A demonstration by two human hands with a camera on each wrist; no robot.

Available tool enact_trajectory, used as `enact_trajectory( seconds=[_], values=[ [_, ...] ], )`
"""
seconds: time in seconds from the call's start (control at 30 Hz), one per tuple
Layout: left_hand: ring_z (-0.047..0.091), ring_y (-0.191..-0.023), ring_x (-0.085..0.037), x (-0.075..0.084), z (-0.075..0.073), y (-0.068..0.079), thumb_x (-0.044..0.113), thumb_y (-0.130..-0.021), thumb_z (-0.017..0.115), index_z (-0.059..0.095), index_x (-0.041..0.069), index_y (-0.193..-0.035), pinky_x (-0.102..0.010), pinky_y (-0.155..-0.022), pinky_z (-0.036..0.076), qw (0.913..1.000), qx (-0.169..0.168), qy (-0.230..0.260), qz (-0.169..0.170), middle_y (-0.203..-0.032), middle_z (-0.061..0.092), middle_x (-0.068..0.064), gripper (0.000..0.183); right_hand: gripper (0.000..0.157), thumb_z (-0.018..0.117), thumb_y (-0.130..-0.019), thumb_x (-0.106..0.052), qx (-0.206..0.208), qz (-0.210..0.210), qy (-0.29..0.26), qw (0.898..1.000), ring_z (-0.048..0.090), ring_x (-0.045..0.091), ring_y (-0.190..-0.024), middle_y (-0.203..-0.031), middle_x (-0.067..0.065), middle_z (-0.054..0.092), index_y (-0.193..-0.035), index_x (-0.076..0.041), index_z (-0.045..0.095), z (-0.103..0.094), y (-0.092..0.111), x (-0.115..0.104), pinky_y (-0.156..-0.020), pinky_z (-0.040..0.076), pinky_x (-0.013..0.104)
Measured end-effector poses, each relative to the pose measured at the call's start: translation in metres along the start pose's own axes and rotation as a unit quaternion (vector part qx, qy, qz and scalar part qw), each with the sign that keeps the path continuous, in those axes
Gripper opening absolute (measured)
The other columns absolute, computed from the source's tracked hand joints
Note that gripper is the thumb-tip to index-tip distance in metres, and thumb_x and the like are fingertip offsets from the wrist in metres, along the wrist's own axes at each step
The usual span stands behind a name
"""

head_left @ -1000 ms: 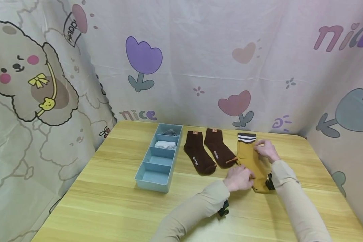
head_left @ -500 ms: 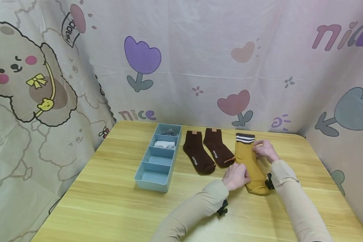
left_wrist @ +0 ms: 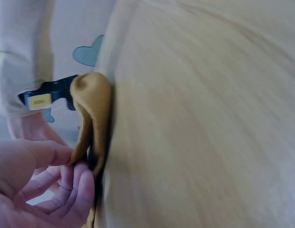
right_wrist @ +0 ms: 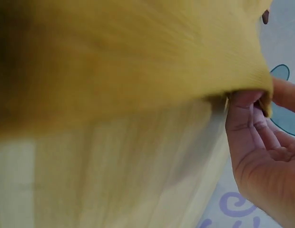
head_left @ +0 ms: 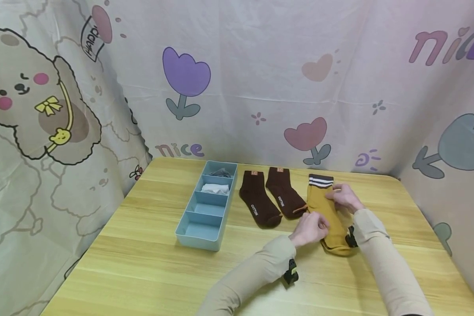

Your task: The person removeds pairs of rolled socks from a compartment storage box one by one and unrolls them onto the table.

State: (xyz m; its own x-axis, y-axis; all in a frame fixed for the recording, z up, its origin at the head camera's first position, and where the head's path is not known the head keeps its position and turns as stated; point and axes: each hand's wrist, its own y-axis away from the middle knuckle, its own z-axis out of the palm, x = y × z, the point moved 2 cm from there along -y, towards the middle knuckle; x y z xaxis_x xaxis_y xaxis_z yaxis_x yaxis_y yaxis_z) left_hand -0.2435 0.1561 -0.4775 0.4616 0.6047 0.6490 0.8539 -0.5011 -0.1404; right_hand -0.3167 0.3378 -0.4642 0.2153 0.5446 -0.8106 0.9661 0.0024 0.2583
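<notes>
Head view: two beige sleeves [head_left: 256,276] reach from the bottom over a pale wood-grain surface [head_left: 150,263], with a small black device [head_left: 291,273] at each wrist. Both hands are on a mustard-yellow sock [head_left: 332,217], which lies right of centre, toe end toward the person, its dark, white-striped cuff [head_left: 321,181] at the far end. The left hand [head_left: 310,229] pinches the sock's left edge toward the toe; the left wrist view shows thumb and fingers closed on a fold. The right hand [head_left: 346,197] pinches the right edge below the cuff, partly tucked beneath the fabric. Layers show at the side; whether this is one sock or two stacked, I cannot tell.

The knit looks light, soft and limp, not slippery or fragile. It would probably sag between holds, so pinching every layer together at opposite edges seems surest.

Just to the left, two dark brown socks [head_left: 258,197] lie flat, toes nearer the person, lettered COTTON. Beyond them on the left, a blue tray [head_left: 199,243] has four compartments in a row: the farthest holds a grey item [head_left: 220,172], unclear, and the next a white cloth [head_left: 215,188]. Behind hangs a pale curtain [head_left: 253,66] printed with tulips.
</notes>
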Motion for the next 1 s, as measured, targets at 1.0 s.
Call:
enact_trajectory(
  seconds=[1.0],
  values=[
    [0.061,-0.053,-0.002,-0.009,-0.014,-0.003,0.014,-0.084,0.078,0.074,0.012,-0.109,-0.011,-0.062,0.046,0.9797,-0.003,0.177,-0.095,-0.076,0.073,-0.001,0.025,0.056,0.056,-0.098,-0.007,0.037,-0.051,0.029,0.998,0.056,0.003,-0.076,-0.119,0.034,0.057,-0.144,0.015,0.033,-0.002,0.004,-0.006,-0.063,0.054,0.024]
  ],
)
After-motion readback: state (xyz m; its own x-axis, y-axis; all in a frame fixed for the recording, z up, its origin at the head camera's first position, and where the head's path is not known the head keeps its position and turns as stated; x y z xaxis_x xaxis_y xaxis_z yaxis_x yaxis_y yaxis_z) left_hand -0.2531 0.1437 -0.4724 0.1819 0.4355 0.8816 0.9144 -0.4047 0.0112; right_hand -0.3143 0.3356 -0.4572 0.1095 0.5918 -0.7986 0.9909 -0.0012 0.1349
